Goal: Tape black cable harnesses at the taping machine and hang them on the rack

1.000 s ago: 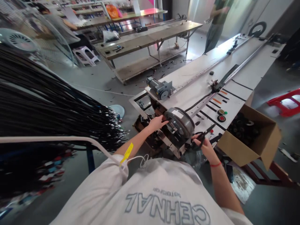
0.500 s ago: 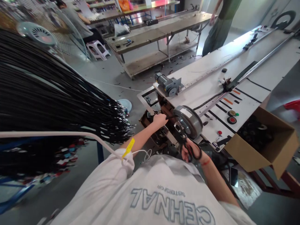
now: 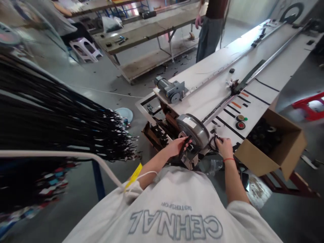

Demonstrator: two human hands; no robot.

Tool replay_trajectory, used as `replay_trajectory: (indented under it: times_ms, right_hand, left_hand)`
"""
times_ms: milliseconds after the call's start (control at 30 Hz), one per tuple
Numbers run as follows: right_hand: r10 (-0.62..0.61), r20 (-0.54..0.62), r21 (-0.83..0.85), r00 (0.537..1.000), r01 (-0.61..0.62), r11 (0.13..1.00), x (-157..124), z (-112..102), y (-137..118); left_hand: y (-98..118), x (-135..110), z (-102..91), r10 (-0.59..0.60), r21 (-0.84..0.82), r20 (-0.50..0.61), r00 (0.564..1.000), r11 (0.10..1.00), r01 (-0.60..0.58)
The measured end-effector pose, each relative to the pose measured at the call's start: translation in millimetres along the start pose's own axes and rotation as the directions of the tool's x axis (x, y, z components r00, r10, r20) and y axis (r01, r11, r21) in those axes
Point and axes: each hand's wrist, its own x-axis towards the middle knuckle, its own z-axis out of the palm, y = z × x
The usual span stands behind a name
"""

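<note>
A person in a grey top (image 3: 52, 17) sits on a white plastic stool (image 3: 84, 48) near a long, brown-topped table (image 3: 141, 35) with a lower shelf. On it lie a crumpled translucent plastic bag (image 3: 111, 24) and a black cylinder (image 3: 149, 14). A person in grey trousers (image 3: 210, 35) stands near its right end. A pale blue round dish (image 3: 125, 113) lies on the grey floor (image 3: 101, 76); a red plastic stool (image 3: 303, 101) is far right.

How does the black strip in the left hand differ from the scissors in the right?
The black strip is a bent band, while the scissors have looped handles. In the head view, the black strip lies at the lower left of the grey wheel; the scissors are to its right. Both look dark and are held, the black strip by the left hand, the scissors by the right hand.
</note>
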Motion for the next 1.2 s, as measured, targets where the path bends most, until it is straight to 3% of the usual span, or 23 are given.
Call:
replay_trajectory:
  times_ms: [67, 100, 167, 233, 300, 367, 467, 633, 833, 900, 967, 1067, 1133, 1200]
  right_hand:
    - [-0.007, -0.170, -0.006, 0.985, 0.006, 1.000, 29, -13, 8]
    - [0.014, -0.233, -0.020, 0.972, -0.020, 1.000, 47, -23, 15]
    - [0.085, -0.295, -0.053, 0.952, -0.106, 0.993, 84, -45, 29]
    - [0.151, -0.263, -0.089, 0.953, -0.179, 0.980, 117, -64, 43]
    - [0.196, -0.159, -0.137, 0.968, -0.219, 0.966, 141, -75, 53]
    - [0.228, -0.063, -0.188, 0.972, -0.236, 0.954, 154, -79, 58]
    - [0.241, -0.013, -0.223, 0.970, -0.238, 0.945, 158, -77, 61]
    - [0.260, 0.017, -0.221, 0.966, -0.250, 0.943, 152, -79, 59]
    - [0.261, 0.033, -0.210, 0.965, -0.249, 0.946, 153, -83, 55]
    - [0.261, 0.033, -0.207, 0.965, -0.248, 0.946, 153, -82, 56]
    - [0.262, 0.033, -0.194, 0.965, -0.251, 0.948, 153, -81, 57]
    - [0.260, 0.032, -0.174, 0.965, -0.251, 0.952, 154, -79, 60]
    - [0.258, 0.029, -0.167, 0.966, -0.250, 0.954, 154, -78, 61]
    - [0.254, 0.026, -0.159, 0.967, -0.247, 0.956, 155, -78, 62]
  left_hand:
    - [6, 7, 5.3, -0.107, 0.313, 0.079, 0.991, 0.946, 0.077]
    - [8, 10, 9.0, -0.114, 0.513, 0.077, 0.990, 0.857, 0.059]
    - [8, 12, 17.5, -0.025, 0.846, -0.008, 1.000, 0.533, 0.020]
    - [4, 11, 24.4, 0.121, 0.974, -0.096, 0.988, 0.216, 0.068]
    - [-1, 9, 27.1, 0.212, 0.992, -0.105, 0.972, 0.086, 0.088]
    - [-4, 7, 25.3, 0.277, 0.995, -0.048, 0.960, 0.095, 0.023]
    - [-6, 3, 18.7, 0.388, 0.978, -0.037, 0.921, 0.201, -0.046]
    - [-8, -10, 14.9, 0.357, 0.940, -0.175, 0.918, 0.338, 0.047]
    - [-14, -33, 7.2, 0.350, 0.938, -0.238, 0.906, 0.326, 0.120]
    - [-17, -42, -3.6, 0.269, 0.916, -0.279, 0.922, 0.364, 0.171]
    - [-20, -50, -17.0, 0.055, 0.865, -0.312, 0.949, 0.429, 0.259]
    - [-24, -61, -35.1, -0.265, 0.832, -0.245, 0.932, 0.436, 0.343]
    - [-27, -67, -40.9, -0.265, 0.858, -0.188, 0.946, 0.425, 0.289]
    - [-29, -70, -40.3, -0.134, 0.865, -0.175, 0.975, 0.452, 0.217]
